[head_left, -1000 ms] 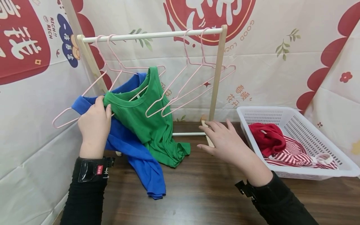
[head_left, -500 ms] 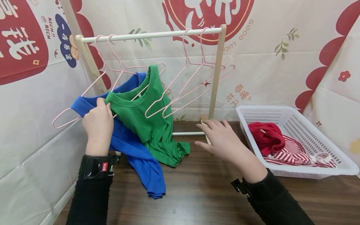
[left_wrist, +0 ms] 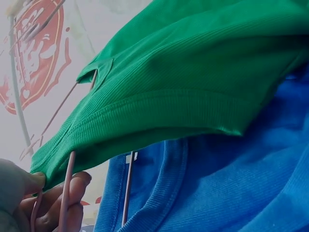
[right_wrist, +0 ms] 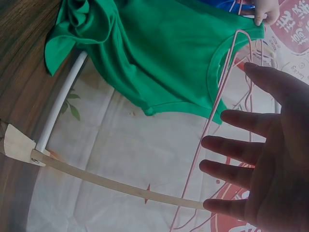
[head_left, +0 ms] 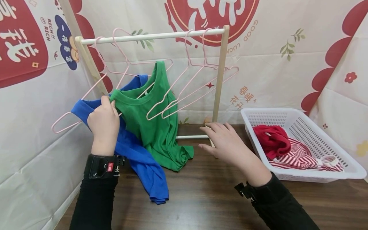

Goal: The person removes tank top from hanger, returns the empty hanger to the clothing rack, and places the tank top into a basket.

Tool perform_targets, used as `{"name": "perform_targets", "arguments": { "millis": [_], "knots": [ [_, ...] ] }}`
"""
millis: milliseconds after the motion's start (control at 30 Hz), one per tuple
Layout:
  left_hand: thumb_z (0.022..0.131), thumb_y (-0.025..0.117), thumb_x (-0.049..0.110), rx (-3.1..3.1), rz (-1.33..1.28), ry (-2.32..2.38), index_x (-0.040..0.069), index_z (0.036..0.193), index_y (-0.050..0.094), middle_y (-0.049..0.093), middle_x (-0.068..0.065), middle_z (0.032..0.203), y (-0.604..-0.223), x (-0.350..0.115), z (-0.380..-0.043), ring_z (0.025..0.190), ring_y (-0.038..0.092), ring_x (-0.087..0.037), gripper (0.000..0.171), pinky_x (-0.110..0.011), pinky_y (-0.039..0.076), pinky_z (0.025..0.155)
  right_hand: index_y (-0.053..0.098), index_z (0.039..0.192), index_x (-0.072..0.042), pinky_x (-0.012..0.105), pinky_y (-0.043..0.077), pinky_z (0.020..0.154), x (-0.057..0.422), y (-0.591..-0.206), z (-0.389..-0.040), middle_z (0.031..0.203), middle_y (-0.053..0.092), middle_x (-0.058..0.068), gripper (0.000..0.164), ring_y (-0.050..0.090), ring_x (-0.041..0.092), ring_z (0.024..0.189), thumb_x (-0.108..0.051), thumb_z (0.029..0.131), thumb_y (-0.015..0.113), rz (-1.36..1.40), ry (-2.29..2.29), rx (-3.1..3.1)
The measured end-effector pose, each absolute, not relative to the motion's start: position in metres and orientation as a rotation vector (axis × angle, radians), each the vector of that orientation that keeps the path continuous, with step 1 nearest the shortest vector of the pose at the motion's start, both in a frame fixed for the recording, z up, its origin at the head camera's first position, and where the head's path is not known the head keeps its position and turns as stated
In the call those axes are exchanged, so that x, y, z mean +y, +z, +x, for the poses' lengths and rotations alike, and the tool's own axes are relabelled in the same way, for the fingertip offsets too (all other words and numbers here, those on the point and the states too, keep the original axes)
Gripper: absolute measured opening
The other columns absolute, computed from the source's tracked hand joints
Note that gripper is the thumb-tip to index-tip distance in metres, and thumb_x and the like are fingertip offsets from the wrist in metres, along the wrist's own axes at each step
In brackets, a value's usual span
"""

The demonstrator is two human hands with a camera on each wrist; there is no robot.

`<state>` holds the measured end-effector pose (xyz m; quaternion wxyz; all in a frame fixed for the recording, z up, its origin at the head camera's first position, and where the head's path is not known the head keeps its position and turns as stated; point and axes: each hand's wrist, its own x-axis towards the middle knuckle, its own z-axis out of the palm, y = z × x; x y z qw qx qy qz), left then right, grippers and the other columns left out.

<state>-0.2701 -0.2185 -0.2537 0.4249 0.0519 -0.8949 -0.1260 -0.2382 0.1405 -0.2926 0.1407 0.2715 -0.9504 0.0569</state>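
Green top [head_left: 143, 108] and pink hanger [head_left: 124, 75] lifted, hook now above rail [head_left: 166, 35]; left hand [head_left: 104, 124] grip pinching shoulder, likely bearing weight; right hand [head_left: 227, 143] spread, holding nothing.

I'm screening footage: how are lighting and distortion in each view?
Head: bright, faint glare on the wood-grain tabletop; left wrist: dimmer, the printed backdrop hazy; right wrist: right hand dark, the wooden rack post curved, seemingly by lens distortion.
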Motion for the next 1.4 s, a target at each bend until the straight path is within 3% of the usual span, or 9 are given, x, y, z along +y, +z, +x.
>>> {"name": "perform_targets", "arguments": {
  "millis": [300,533,1400],
  "knots": [
    [0.106,0.037,0.026,-2.171,0.106,-0.344,-0.008,0.11,0.054,0.045,-0.016,0.055,-0.255,-0.213,-0.268,0.045,0.048,-0.037,0.038,-0.04,0.032,0.043,0.053,0.139,-0.01,0.054,0.027,0.107,0.145,-0.291,-0.241,0.137,0.052,0.013,0.062,0.042,0.031,0.129,-0.047,0.09,0.066,0.8,0.196,-2.727],
    [0.106,0.037,0.028,-2.17,0.143,-0.344,-0.006,0.109,0.055,0.047,-0.018,0.056,-0.261,-0.213,-0.263,0.048,0.05,-0.041,0.039,-0.046,0.036,0.044,0.054,0.137,-0.008,0.054,0.026,0.107,0.156,-0.289,-0.244,0.135,0.053,0.013,0.06,0.043,0.032,0.129,-0.042,0.09,0.068,0.762,0.241,-2.695],
    [0.103,0.049,0.025,-2.234,0.106,-0.452,-0.001,0.109,0.06,0.044,-0.01,0.052,-0.296,-0.212,-0.243,0.044,0.046,-0.031,0.029,-0.037,0.029,0.043,0.055,0.137,-0.007,0.057,0.033,0.102,0.168,-0.311,-0.247,0.135,0.054,0.016,0.055,0.047,0.037,0.125,-0.039,0.092,0.065,0.651,0.459,-2.754]
  ]
}}
